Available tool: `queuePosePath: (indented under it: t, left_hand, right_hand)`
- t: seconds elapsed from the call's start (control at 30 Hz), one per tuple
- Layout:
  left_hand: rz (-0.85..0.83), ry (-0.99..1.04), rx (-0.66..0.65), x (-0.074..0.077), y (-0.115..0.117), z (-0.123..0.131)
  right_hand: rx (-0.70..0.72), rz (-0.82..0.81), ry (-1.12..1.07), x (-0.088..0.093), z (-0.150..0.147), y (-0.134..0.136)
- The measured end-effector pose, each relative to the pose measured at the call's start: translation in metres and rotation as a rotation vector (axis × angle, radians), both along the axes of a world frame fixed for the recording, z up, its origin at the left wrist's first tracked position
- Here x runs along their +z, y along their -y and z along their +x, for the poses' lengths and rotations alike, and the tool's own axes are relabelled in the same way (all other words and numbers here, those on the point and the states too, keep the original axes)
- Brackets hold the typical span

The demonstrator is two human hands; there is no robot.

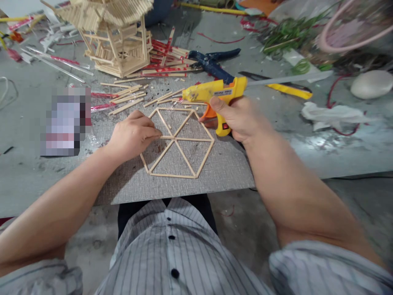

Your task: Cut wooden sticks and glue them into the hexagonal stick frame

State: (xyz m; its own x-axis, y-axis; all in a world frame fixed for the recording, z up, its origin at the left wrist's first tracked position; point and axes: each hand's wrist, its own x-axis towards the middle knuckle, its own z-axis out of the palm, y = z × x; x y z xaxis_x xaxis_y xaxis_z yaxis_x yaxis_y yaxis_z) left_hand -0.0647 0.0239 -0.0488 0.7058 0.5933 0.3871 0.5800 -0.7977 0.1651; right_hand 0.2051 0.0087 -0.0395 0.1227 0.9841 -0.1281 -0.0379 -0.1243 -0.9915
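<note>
A hexagonal frame of thin wooden sticks (186,156) with spokes meeting at its centre lies flat on a grey board. My left hand (132,133) is closed at the frame's left side, its fingertips pinching the left spoke stick (167,137); the palm hides the left corner. In my right hand (242,119) is a yellow hot glue gun (204,91), gripped by its handle with fingers around the orange trigger. Its nozzle points left, above the frame's upper edge. A translucent glue stick (291,78) sticks out of its back.
Behind the frame lie loose wooden sticks (130,96) and red-wrapped bundles (162,61). A small stick-built pavilion (119,49) stands at the back left. Dark blue pliers (211,65), a yellow utility knife (288,91), a white egg-shaped object (371,85) and a blurred-out rectangular item (63,125) lie around.
</note>
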Motion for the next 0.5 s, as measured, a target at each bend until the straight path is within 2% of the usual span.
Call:
queuePosePath:
  t: [0.2, 0.3, 0.4, 0.5]
  left_hand:
    - [-0.031, -0.014, 0.005, 0.005, 0.000, 0.001]
    - [-0.101, 0.002, 0.024, 0.019, -0.005, -0.008]
    - [-0.156, 0.086, 0.153, 0.035, -0.011, -0.024]
    - [-0.188, 0.118, 0.195, 0.043, -0.013, -0.037]
  right_hand:
    - [0.002, 0.029, 0.008, -0.002, 0.002, 0.000]
    - [0.001, -0.002, 0.008, -0.003, 0.004, 0.000]
    - [-0.042, -0.025, 0.031, -0.004, 0.003, 0.001]
    - [-0.091, -0.007, 0.049, -0.004, -0.001, 0.003]
